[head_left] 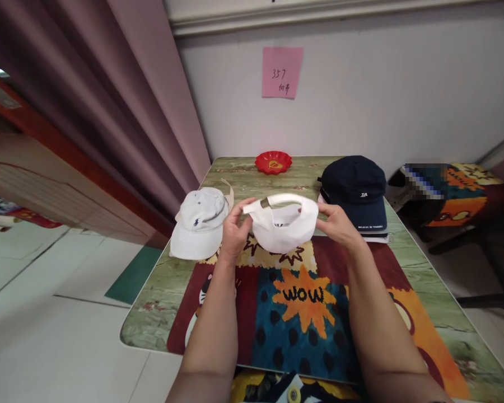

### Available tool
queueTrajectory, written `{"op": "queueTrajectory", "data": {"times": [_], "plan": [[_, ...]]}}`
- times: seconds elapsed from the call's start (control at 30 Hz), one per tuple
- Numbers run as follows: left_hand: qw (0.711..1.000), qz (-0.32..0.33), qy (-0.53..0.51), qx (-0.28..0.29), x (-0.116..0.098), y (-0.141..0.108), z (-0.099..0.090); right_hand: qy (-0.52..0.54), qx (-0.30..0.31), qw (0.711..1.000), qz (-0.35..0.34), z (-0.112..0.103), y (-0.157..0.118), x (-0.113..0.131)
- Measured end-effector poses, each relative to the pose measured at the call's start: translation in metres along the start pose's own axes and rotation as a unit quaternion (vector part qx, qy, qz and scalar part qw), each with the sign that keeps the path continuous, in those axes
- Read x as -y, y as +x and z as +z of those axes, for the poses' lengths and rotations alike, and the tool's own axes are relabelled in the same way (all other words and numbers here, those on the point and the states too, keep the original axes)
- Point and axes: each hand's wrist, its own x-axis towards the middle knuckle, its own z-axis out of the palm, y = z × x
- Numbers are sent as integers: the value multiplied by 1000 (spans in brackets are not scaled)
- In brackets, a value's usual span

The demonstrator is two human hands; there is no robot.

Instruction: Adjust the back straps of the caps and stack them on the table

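Note:
A white cap (284, 232) is held up over the middle of the table, its adjustable back strap and opening facing me. My left hand (236, 228) pinches its left edge near the strap. On the right edge, my right hand (338, 223) grips the cap between thumb and fingers. A light grey cap (204, 215) with a small dark logo lies just left of my left hand, with a beige strap showing behind it. Beyond my right hand sits a navy cap (353, 184) with white lettering, on top of other caps whose edges show beneath.
A red scalloped dish (273, 162) stands at the back of the wood-patterned table (149, 313). A colourful mat (302, 302) covers its near part. Behind are a wall with a pink note (282, 73) and a curtain at left. A covered stool (466, 190) stands right.

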Motion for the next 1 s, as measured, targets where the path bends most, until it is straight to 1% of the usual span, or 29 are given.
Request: {"op": "queueTrajectory", "data": {"times": [0.07, 0.13, 0.17, 0.23, 0.3, 0.37, 0.43, 0.53, 0.6, 0.7, 0.77, 0.87, 1.0], "plan": [[989, -52, -127, -51, -7, -1, -1, 120, -20, 992, 32, 1, -2, 15], [971, -87, -208, -80, -14, -1, 1, 220, -43, 973, 56, 7, -3, 29], [964, -99, -233, -79, -17, -1, 1, 262, -55, 961, 68, 10, -3, 34], [953, -127, -268, -62, -20, -2, 3, 327, -77, 937, 94, 18, -1, 41], [943, -157, -292, -39, -20, -4, 4, 375, -85, 915, 121, 24, 2, 43], [933, -181, -309, -27, -17, -8, 3, 412, -81, 895, 148, 28, 5, 40], [927, -200, -317, -14, -11, -12, 1, 433, -69, 881, 178, 29, 7, 35], [922, -220, -319, -4, -4, -18, 2, 442, -51, 870, 213, 31, 9, 27], [920, -221, -323, -15, -1, -18, 4, 445, -48, 864, 230, 33, 10, 22], [923, -204, -325, -38, 0, -16, 8, 460, -58, 851, 248, 36, 11, 14], [925, -199, -320, -40, -1, -13, 10, 469, -67, 844, 252, 36, 12, 8], [919, -218, -329, -10, -3, -11, 12, 476, -89, 837, 255, 33, 15, -4], [890, -281, -356, 50, -2, -8, 15, 482, -136, 831, 242, 24, 17, -24]]}}
